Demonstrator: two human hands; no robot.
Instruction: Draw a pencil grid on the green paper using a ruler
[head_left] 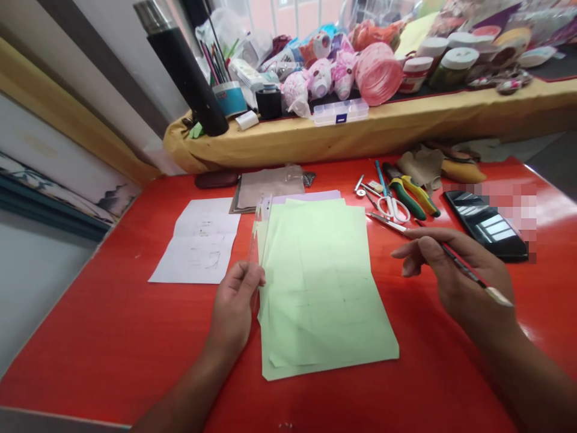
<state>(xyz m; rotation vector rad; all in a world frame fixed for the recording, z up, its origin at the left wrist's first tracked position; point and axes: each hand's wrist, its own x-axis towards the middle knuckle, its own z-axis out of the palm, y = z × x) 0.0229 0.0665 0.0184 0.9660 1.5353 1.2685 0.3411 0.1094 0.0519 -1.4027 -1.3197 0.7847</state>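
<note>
My left hand (238,294) pinches a clear ruler (255,243) upright along the left edge of some light green sheets (329,258). Faint pencil lines and small marks cross the top sheet. Off the paper on the right, my right hand (464,276) holds a red and black pencil (469,269) between thumb and fingers, its blunt end pointing back towards the wrist. White-handled scissors (396,210) lie just beyond my right fingertips. A folded white sheet with drawings (198,240) rests left of the green ones.
On the red table (112,337) are green-yellow pliers (408,192), a black phone (487,225), brown pieces (270,187) and a dark case (216,180). A cloth-covered ledge (252,147) behind carries a black flask (187,75), a brush cup (229,98), jars (415,75) and a clear plastic box (340,112).
</note>
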